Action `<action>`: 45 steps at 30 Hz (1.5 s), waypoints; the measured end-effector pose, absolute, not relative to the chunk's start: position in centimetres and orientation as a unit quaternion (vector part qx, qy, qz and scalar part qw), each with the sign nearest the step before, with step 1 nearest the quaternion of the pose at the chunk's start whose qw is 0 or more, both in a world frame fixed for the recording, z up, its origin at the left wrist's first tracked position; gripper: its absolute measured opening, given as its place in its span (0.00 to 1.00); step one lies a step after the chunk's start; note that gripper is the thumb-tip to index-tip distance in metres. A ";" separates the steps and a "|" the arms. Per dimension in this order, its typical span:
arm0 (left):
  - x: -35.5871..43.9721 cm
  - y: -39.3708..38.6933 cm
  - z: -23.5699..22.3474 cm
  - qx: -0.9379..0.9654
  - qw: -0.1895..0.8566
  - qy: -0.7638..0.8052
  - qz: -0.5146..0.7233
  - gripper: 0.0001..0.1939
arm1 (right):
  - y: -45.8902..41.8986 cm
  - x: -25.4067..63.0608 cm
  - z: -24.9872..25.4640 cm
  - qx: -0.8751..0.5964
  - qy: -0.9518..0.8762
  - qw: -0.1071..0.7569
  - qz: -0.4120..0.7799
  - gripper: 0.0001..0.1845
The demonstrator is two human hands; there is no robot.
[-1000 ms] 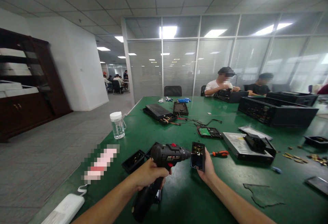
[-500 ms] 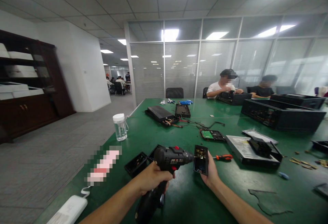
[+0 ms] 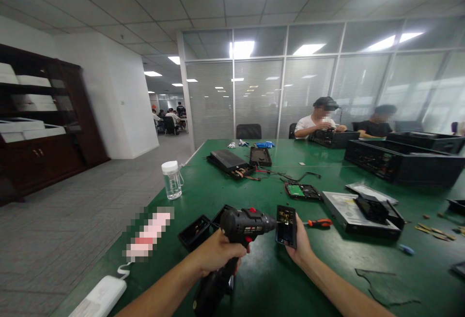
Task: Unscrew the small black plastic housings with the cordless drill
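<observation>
My left hand (image 3: pixel 216 253) is wrapped round the grip of a black cordless drill (image 3: pixel 241 224) with red buttons. The drill points right, its bit reaching the open face of a small black rectangular electronic part (image 3: pixel 286 234). Golden metal pieces show inside that part. My right hand (image 3: pixel 301 245) holds the part upright from its right side, with most fingers hidden behind it. Just beyond this hand, an orange-and-black screwdriver (image 3: pixel 319 223) lies on the table. Behind the drill are small open black boxes (image 3: pixel 194 232).
The green table (image 3: pixel 261 283) carries a water bottle (image 3: pixel 171 180), a white power strip (image 3: pixel 100 297), a green circuit board (image 3: pixel 296 190), a metal drive (image 3: pixel 358 215) and loose wires. Large black computer cases (image 3: pixel 403 162) stand at right. Two people sit across the table.
The whole view shifts slightly. Both hands keep their hold, and the drill's bit stays at the black part, which has turned very slightly.
</observation>
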State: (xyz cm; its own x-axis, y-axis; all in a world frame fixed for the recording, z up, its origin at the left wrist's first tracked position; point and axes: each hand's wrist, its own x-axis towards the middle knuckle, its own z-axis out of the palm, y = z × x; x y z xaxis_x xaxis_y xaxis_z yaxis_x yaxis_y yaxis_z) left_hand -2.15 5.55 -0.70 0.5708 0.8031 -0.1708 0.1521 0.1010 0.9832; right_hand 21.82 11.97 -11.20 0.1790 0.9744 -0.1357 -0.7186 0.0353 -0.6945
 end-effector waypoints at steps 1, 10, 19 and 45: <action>-2.2 5.6 -0.7 0.620 0.633 0.385 0.258 0.08 | 11.9 21.8 -11.2 -0.329 -0.193 0.695 0.610 0.16; -2.3 6.0 -1.5 0.616 0.639 0.377 0.265 0.10 | 11.9 21.9 -11.3 -0.325 -0.164 0.705 0.609 0.15; -2.2 5.9 -1.5 0.616 0.635 0.384 0.264 0.08 | 11.9 21.9 -11.2 -0.346 -0.181 0.697 0.602 0.17; -2.1 6.0 -1.4 0.627 0.622 0.388 0.264 0.09 | 11.9 22.0 -11.4 -0.324 -0.187 0.698 0.610 0.16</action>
